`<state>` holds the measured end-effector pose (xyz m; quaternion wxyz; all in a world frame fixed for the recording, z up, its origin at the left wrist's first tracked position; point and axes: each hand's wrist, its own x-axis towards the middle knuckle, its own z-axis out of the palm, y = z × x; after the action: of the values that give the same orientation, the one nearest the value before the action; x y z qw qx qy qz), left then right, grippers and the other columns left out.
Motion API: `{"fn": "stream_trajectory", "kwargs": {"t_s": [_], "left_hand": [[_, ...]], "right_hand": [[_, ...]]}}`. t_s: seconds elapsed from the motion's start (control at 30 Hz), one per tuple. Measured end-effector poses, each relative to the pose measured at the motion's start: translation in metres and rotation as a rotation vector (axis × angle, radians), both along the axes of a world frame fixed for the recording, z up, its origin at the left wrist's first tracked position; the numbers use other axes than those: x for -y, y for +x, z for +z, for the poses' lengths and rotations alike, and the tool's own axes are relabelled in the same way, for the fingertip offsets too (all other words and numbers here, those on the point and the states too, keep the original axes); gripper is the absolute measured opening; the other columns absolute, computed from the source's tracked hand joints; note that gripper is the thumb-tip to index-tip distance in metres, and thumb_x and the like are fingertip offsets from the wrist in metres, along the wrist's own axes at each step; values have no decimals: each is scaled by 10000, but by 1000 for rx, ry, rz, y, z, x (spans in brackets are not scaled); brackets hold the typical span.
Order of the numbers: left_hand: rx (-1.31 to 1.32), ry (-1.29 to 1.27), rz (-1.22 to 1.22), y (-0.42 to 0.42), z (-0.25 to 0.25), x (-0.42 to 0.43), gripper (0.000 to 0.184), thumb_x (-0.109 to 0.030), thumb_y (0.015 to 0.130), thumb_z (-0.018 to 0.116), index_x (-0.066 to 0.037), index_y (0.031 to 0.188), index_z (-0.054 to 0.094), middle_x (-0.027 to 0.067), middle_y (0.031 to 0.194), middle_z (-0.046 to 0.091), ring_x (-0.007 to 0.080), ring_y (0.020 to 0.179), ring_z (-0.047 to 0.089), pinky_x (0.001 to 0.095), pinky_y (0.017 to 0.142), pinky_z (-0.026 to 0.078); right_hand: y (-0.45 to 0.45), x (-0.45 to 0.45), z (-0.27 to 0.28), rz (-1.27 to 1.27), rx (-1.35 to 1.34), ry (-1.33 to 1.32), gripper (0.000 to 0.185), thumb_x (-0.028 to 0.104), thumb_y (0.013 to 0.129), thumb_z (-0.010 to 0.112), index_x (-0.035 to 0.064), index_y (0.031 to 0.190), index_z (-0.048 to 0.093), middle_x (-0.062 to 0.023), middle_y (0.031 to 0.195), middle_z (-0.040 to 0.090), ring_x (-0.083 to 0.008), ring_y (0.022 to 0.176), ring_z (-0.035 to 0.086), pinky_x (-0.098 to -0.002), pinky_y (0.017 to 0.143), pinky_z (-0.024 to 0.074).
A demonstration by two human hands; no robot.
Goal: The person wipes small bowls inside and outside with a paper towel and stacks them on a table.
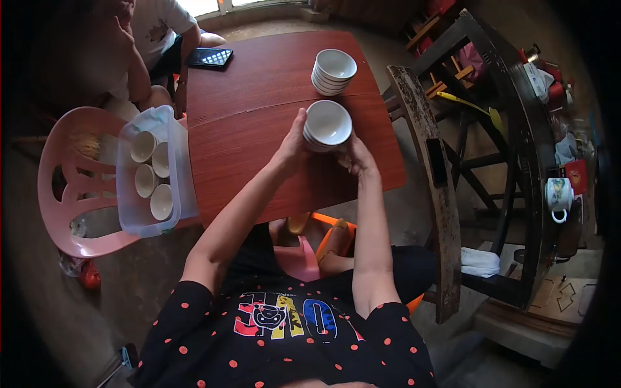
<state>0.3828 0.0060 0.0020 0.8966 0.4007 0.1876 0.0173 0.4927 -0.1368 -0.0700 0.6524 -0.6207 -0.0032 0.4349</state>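
Between my two hands is a stack of white bowls [328, 123], over the near right part of the red-brown table [259, 142]. My left hand [294, 143] is wrapped against the stack's left side. On the lower right side, my right hand [358, 155] holds the same stack, with something small and pale at its fingers that I cannot make out. Just beyond stands another stack of white bowls [335, 71], apart from my hands. A clear plastic bin [180, 174] at the left holds several bowls [146, 180] lying on their sides.
The bin rests on a pink chair [97, 242]. A black phone [210, 58] lies at the table's far left corner, near a seated person [158, 32]. Along the right edge stands a dark wooden bench [427, 194]; a white enamel cup [559, 194] is farther right.
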Motion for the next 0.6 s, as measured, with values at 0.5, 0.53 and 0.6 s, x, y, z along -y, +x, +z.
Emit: {"fn": "stream_trajectory", "kwargs": {"t_s": [0.5,0.53,0.6], "left_hand": [[172,307,46,75,-59,7,783,-580,913,363,14,1393,190,215,1405,285,307,1324,278,419,1079,258],[131,414,144,68,-63,11,850,-592,906,359,65,1402,150,257,1456,185,327,1373,157,396,1115,154],[110,510,64,32,-61,3,789,-558,927,349,11,1426,126,221,1458,207,305,1355,217,382,1078,226]], "right_hand": [[84,21,28,58,119,-237,353,447,895,451,146,818,620,47,543,511,-80,346,349,-236,319,210],[77,25,56,171,184,-372,339,417,896,449,145,803,627,50,543,514,-74,348,348,-225,320,213],[97,46,53,326,214,-455,541,535,915,394,65,799,634,18,532,512,-86,350,370,-231,316,214]]}}
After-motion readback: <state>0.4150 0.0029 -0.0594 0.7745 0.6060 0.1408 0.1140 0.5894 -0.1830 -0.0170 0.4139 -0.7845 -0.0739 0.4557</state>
